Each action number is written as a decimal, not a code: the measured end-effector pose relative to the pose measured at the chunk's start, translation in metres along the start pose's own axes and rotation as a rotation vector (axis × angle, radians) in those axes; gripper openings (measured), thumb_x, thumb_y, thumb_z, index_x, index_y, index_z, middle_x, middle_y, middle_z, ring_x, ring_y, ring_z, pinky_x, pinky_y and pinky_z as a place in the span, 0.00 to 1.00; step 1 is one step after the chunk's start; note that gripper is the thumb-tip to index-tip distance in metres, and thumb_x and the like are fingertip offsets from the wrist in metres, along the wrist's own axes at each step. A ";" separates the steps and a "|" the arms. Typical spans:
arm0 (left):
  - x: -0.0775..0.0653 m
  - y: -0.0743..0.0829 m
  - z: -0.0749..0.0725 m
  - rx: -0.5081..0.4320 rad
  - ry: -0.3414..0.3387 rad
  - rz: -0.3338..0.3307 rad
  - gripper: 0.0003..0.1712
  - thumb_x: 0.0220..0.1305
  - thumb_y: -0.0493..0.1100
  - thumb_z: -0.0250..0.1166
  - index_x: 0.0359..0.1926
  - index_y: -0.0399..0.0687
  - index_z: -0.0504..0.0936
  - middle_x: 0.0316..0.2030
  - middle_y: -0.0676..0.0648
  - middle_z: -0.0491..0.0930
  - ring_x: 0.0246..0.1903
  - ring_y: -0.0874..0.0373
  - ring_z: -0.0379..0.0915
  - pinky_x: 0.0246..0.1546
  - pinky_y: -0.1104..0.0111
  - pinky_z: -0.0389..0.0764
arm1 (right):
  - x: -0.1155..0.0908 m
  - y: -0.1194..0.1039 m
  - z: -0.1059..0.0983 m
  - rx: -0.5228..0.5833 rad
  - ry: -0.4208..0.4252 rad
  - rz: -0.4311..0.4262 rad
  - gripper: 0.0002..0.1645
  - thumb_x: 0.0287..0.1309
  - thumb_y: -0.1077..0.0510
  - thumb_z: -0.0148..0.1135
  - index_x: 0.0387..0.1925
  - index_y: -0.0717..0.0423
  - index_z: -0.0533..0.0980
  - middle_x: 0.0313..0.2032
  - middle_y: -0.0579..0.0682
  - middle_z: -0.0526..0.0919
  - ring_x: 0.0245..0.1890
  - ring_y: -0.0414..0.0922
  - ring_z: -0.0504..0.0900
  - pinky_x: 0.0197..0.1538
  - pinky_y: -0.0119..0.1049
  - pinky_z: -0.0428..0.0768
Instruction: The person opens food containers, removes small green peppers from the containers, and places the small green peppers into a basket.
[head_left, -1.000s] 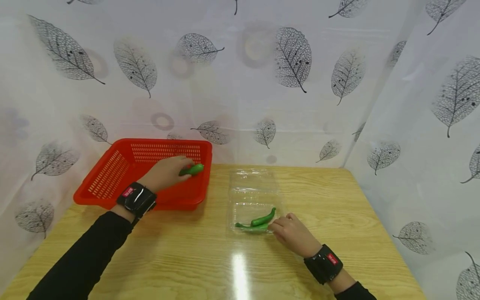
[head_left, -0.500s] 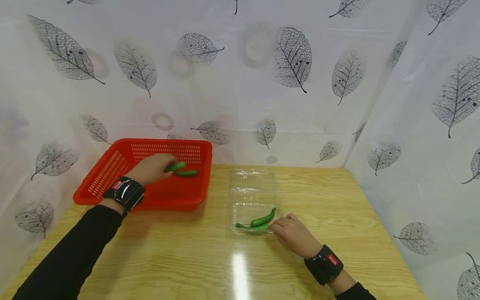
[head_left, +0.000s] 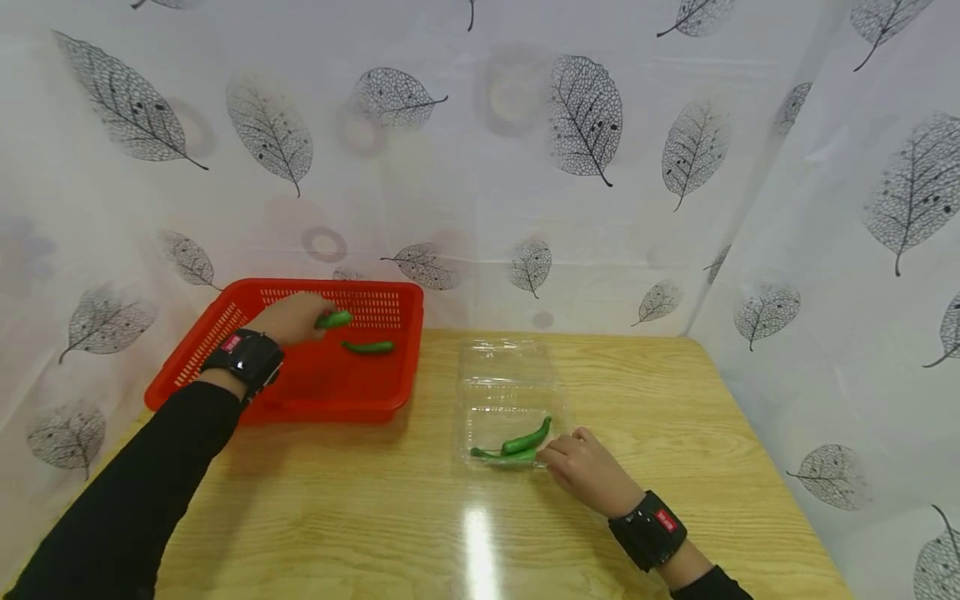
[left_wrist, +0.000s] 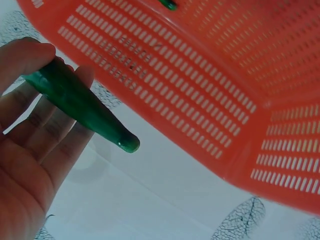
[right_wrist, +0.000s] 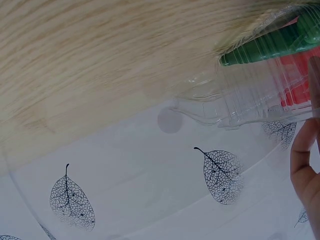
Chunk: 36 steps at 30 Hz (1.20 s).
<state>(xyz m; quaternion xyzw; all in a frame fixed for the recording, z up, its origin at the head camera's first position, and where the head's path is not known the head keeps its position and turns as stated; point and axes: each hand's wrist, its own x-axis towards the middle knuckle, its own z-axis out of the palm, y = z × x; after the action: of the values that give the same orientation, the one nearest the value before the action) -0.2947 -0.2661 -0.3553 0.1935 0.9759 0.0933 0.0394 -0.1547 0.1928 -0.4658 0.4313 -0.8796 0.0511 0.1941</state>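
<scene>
My left hand grips a green chili pepper over the back part of a red plastic basket. In the left wrist view, thumb and fingers close round the pepper, and its blunt end sticks out. A second green pepper lies on the basket floor. To the right, a clear plastic clamshell box lies with its lid folded back. Two more peppers rest in its front half. My right hand pinches the box's front right rim; its fingertips are partly hidden in the right wrist view.
Box and basket both stand on a wood-grain table. Behind and to the right hangs a pale curtain printed with leaves. The basket's slotted back wall rises close to that curtain.
My left hand has moved left and back within the basket, carrying its pepper. The pepper on the basket floor, not distinguishable one second ago, is now uncovered. My right hand has stayed still.
</scene>
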 end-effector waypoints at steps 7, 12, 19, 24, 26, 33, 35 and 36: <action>0.014 -0.012 0.000 -0.001 -0.030 -0.046 0.09 0.53 0.30 0.66 0.38 0.36 0.80 0.29 0.45 0.75 0.30 0.52 0.67 0.38 0.59 0.74 | 0.000 0.000 0.000 0.004 -0.002 -0.001 0.16 0.40 0.61 0.73 0.35 0.48 0.81 0.30 0.39 0.84 0.31 0.34 0.81 0.37 0.31 0.69; 0.022 -0.022 0.009 -0.009 -0.039 -0.064 0.06 0.55 0.30 0.63 0.36 0.36 0.80 0.28 0.44 0.75 0.28 0.52 0.66 0.33 0.61 0.71 | -0.001 0.001 0.001 0.005 -0.005 0.002 0.16 0.40 0.61 0.73 0.35 0.48 0.81 0.30 0.39 0.84 0.31 0.34 0.81 0.38 0.31 0.69; 0.031 -0.038 0.025 -0.007 -0.033 -0.090 0.05 0.59 0.36 0.63 0.34 0.37 0.82 0.28 0.44 0.76 0.28 0.52 0.66 0.33 0.61 0.70 | -0.001 0.002 0.002 0.011 -0.015 0.009 0.15 0.41 0.61 0.73 0.35 0.48 0.81 0.31 0.40 0.84 0.31 0.34 0.81 0.38 0.31 0.69; 0.036 -0.041 0.033 -0.019 -0.029 -0.078 0.07 0.60 0.38 0.63 0.34 0.37 0.83 0.29 0.45 0.78 0.29 0.52 0.67 0.34 0.61 0.69 | -0.001 0.002 0.002 0.004 -0.021 0.012 0.15 0.41 0.60 0.73 0.36 0.47 0.81 0.31 0.39 0.84 0.32 0.35 0.81 0.38 0.31 0.69; 0.037 -0.042 0.034 -0.001 -0.026 -0.056 0.06 0.59 0.37 0.64 0.34 0.37 0.83 0.28 0.44 0.78 0.28 0.52 0.68 0.32 0.61 0.68 | -0.001 0.002 0.002 -0.003 -0.023 0.011 0.15 0.41 0.60 0.73 0.36 0.47 0.81 0.31 0.39 0.84 0.32 0.34 0.81 0.38 0.31 0.69; 0.034 -0.045 0.039 0.083 -0.025 -0.032 0.09 0.54 0.34 0.67 0.37 0.35 0.82 0.35 0.37 0.82 0.36 0.43 0.77 0.37 0.54 0.77 | -0.001 0.002 0.001 -0.008 -0.033 0.010 0.14 0.43 0.60 0.72 0.36 0.48 0.82 0.31 0.39 0.84 0.32 0.35 0.81 0.38 0.31 0.69; 0.035 -0.048 0.043 0.080 -0.030 -0.043 0.06 0.54 0.33 0.66 0.34 0.36 0.82 0.33 0.37 0.82 0.33 0.45 0.76 0.35 0.55 0.76 | -0.001 0.002 0.000 -0.009 -0.031 0.009 0.14 0.43 0.60 0.72 0.36 0.48 0.81 0.31 0.39 0.84 0.32 0.35 0.81 0.38 0.31 0.69; 0.035 -0.050 0.045 0.077 -0.029 -0.050 0.04 0.55 0.33 0.66 0.33 0.37 0.82 0.32 0.38 0.82 0.32 0.46 0.76 0.34 0.57 0.75 | 0.000 0.002 0.000 -0.009 -0.031 0.007 0.14 0.43 0.60 0.72 0.36 0.48 0.81 0.31 0.40 0.84 0.32 0.35 0.81 0.38 0.31 0.70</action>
<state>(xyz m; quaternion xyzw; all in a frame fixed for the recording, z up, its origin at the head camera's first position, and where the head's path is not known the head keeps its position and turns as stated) -0.3404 -0.2903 -0.4107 0.1717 0.9826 0.0521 0.0482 -0.1558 0.1944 -0.4655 0.4279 -0.8843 0.0411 0.1823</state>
